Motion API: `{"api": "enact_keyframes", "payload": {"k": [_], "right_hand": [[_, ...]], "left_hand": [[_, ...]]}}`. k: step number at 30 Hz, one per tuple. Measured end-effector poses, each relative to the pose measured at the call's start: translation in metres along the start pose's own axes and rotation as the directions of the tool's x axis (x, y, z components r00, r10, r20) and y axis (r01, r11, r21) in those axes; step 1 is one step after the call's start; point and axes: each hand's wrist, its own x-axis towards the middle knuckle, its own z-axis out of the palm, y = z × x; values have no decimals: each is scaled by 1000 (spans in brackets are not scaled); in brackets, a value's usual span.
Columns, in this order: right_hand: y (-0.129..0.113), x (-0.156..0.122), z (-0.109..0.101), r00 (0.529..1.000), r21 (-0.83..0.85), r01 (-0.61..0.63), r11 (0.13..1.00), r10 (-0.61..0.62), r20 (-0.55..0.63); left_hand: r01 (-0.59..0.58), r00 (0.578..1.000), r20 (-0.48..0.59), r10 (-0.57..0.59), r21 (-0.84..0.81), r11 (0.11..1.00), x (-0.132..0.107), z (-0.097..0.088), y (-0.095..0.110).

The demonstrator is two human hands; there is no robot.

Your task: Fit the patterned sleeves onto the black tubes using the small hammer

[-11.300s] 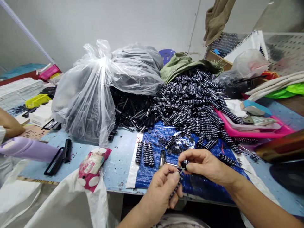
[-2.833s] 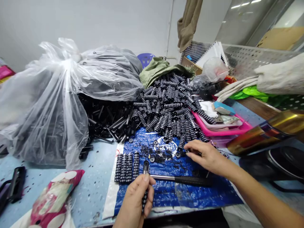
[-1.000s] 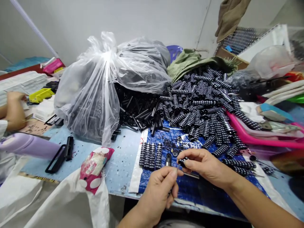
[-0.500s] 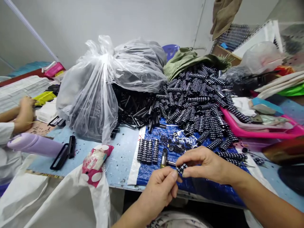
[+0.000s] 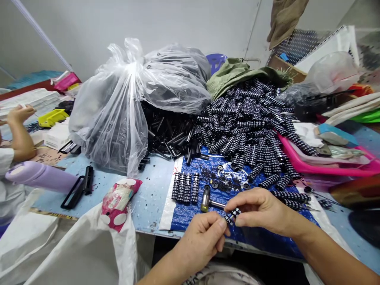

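- The small patterned pieces [image 5: 236, 212] sit between our fingertips over the blue sheet [image 5: 180, 220]; two clusters show where one did a moment ago, so they seem unfinished.
- Our left hand [image 5: 204, 234] and right hand [image 5: 261, 209] both grip them, pinched.
- Beyond, the row of rods [image 5: 187, 188] still counts four.

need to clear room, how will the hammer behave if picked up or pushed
The hammer probably feels head-heavy, since its head looks thick beside the slim shaft. It should be stiff: the visible shaft is straight. It may slide on the shiny blue sheet.
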Motion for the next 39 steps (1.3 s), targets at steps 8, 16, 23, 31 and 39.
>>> {"api": "enact_keyframes", "payload": {"k": [8, 16, 23, 31, 39], "right_hand": [[-4, 3, 6, 979, -185, 189, 964, -171, 108], [-1, -2, 8, 959, -228, 282, 932, -270, 84], [-9, -5, 23, 925, -487, 332, 808, -380, 0], [28, -73, -52, 818, -680, -92, 728, -334, -468], [50, -78, -64, 985, -879, -71, 472, -104, -136]], "left_hand": [[-34, 999, -17, 34, -2, 999, 2, 0, -11], [-70, 998, -4, 71, 22, 997, 0, 1, -10], [-132, 982, -164, 99, -210, 969, 7, 10, -13], [-93, 954, -297, -34, -404, 910, 10, -13, -7], [14, 977, -191, -97, -392, 920, 24, 4, -9]]}}
